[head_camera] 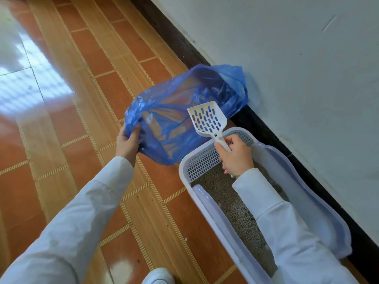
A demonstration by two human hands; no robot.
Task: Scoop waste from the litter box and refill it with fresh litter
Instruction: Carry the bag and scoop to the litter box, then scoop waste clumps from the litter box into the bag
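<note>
A white litter box with a pale lilac rim lies on the floor along the wall, holding grey litter and a slotted grid step at its far end. My right hand grips the handle of a white slotted scoop, whose empty head is raised over the mouth of a blue plastic bag. My left hand holds the bag's near edge, keeping it open just beyond the box.
Orange and tan floor tiles stretch to the left, with glare at the far left. A white wall with a dark baseboard runs close behind the box and bag. My white shoe shows at the bottom edge.
</note>
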